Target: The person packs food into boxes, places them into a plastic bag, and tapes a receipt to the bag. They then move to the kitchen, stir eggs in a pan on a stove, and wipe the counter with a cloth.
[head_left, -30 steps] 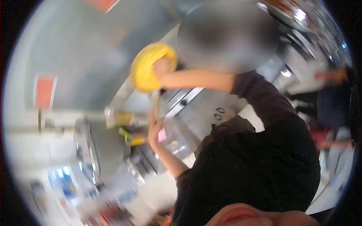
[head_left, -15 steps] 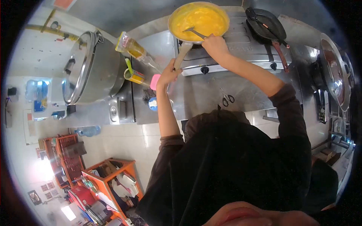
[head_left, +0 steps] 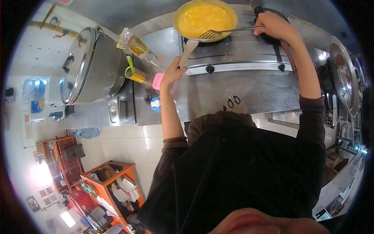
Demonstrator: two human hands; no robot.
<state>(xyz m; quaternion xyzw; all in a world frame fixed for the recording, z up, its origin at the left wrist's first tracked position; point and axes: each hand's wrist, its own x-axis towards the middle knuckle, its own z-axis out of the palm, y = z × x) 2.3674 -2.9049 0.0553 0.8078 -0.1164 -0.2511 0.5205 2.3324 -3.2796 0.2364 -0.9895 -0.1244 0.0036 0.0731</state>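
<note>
A frying pan (head_left: pixel 188 46) sits on the left burner of the gas stove (head_left: pixel 241 50), filled with a yellow egg-like mixture (head_left: pixel 203 19). My left hand (head_left: pixel 174 73) is wrapped round the pan's pale handle. High on the right, my right hand (head_left: pixel 276 26) grips the end of a slotted spatula (head_left: pixel 212 34), whose head rests at the pan's near rim. Behind my right hand lies a dark pan (head_left: pixel 269 38) with a reddish handle, partly covered by the hand. Black-handled scissors (head_left: pixel 233 98) lie on the steel counter below the stove.
Left of the stove stand an oil bottle (head_left: pixel 134 43), a yellow can (head_left: pixel 135 74), a pink item (head_left: pixel 157 81) and a blue-and-white container (head_left: pixel 155 104). A large lidded pot (head_left: pixel 102 66) is further left. A wide metal lid or bowl (head_left: pixel 344 78) stands at the right.
My right hand has moved right and up, drawing the spatula from inside the mixture to the pan's near rim. My left hand stays on the handle.
</note>
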